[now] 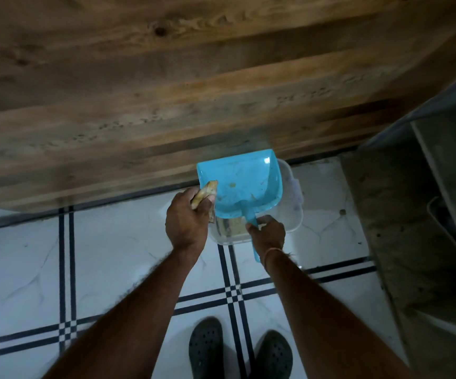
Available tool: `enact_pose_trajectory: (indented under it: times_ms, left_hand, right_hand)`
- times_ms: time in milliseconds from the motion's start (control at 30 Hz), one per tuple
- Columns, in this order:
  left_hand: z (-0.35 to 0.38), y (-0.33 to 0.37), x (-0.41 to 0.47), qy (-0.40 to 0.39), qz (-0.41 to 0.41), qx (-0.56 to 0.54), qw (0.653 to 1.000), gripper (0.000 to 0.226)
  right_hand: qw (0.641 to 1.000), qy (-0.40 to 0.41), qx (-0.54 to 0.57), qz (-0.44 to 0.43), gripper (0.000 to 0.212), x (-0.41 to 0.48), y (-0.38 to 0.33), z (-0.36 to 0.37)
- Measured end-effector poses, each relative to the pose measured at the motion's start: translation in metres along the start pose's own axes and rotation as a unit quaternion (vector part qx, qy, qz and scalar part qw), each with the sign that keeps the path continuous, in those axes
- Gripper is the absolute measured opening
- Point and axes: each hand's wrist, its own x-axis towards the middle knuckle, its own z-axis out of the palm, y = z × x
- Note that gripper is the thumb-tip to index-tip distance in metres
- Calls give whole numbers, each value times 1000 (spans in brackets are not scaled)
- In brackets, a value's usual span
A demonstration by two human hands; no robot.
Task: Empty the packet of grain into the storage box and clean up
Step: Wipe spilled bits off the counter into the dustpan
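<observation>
A light blue plastic dustpan (244, 184) hangs over a clear plastic storage box (293, 212) that stands on the floor by the wooden panel. My right hand (268, 232) grips the dustpan's handle. My left hand (187, 218) is closed on a yellowish cloth or small brush (206, 191) that touches the pan's left edge. A few brownish specks lie inside the pan. Some pale grain shows through the box's near wall, under the pan. Most of the box is hidden by the pan and my hands.
A big wooden panel (166, 91) fills the upper view. The floor is white tile with dark blue double lines (65, 269). A grey concrete ledge or step (412, 214) rises at the right. My feet in dark perforated clogs (237, 351) stand just behind.
</observation>
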Motion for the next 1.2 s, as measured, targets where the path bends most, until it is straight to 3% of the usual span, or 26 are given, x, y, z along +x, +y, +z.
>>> enact_pose_trajectory:
  times_ms: [100, 267, 333, 400, 467, 567, 667, 800, 967, 1133, 1200]
  left_hand:
    - [4, -9, -4, -9, 2, -10, 1000, 33]
    - [4, -5, -4, -18, 8, -15, 1000, 37]
    - [-2, 4, -11, -30, 7, -20, 999, 35]
    - [-10, 15, -22, -50, -2, -31, 998, 33]
    - [-23, 37, -32, -81, -14, -43, 996, 35]
    - [-51, 88, -50, -122, 5, -58, 991, 26]
    - [-85, 147, -68, -154, 42, -79, 984, 13]
    - [-132, 221, -85, -199, 86, -85, 973, 27]
    - [-190, 300, -110, -266, 85, -129, 952, 30]
    - [-249, 370, -122, -325, 71, -206, 920, 38]
    - [-270, 397, -127, -363, 91, -220, 901, 52]
  right_hand:
    - [993, 5, -115, -32, 37, 7, 6, 5]
    - [983, -30, -173, -51, 50, 10, 3, -6]
    - [992, -5, -110, -70, 46, -7, -2, -16]
    - [993, -37, 106, -39, 31, -35, -13, -39]
    - [955, -118, 273, -9, 27, -69, -41, -75]
    - [909, -211, 359, 2, 35, -123, -94, -134]
    - [894, -262, 363, 8, 45, -155, -130, -175]
    - [881, -270, 387, 6, 55, -198, -167, -237]
    - [898, -234, 371, -41, 19, -258, -205, -312]
    - [890, -193, 401, -95, 19, -319, -234, -387]
    - [890, -184, 398, -129, 20, -341, -244, -416]
